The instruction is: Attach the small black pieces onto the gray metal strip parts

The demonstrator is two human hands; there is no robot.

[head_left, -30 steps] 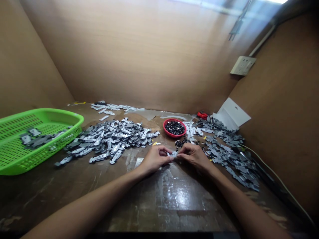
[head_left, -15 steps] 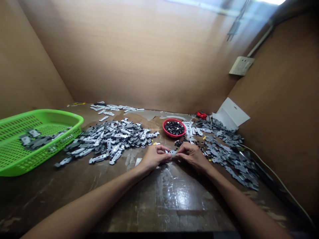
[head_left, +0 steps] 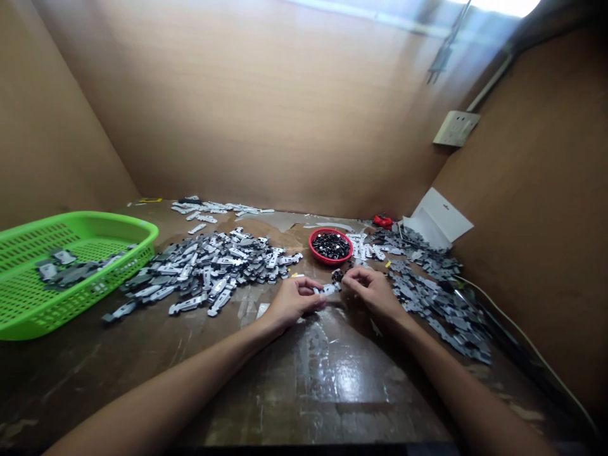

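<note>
My left hand point(head_left: 300, 299) is closed, thumb and fingers pinching one end of a small flat grey-and-white toy race car piece point(head_left: 329, 289). The piece's other end points right, clear of the fingers. Just to its right is my right hand point(head_left: 373, 291), its thumb and fingertips pressed together beside a few loose small black parts point(head_left: 338, 275). Whatever those fingertips hold, if anything, is too small to tell. Behind both hands stands a round red basket point(head_left: 331, 259) filled with shiny black parts.
A large heap of race car pieces point(head_left: 223, 259) lies on the left. More flat grey pieces point(head_left: 441, 310) spread along the right. A green basket point(head_left: 76, 307) holding some pieces stands far left. White pieces point(head_left: 228, 207) lie along the back wall, and a white card point(head_left: 444, 218) leans at right.
My right hand has let go of the race car piece and shifted slightly right, away from it. My left hand keeps its hold in about the same place.
</note>
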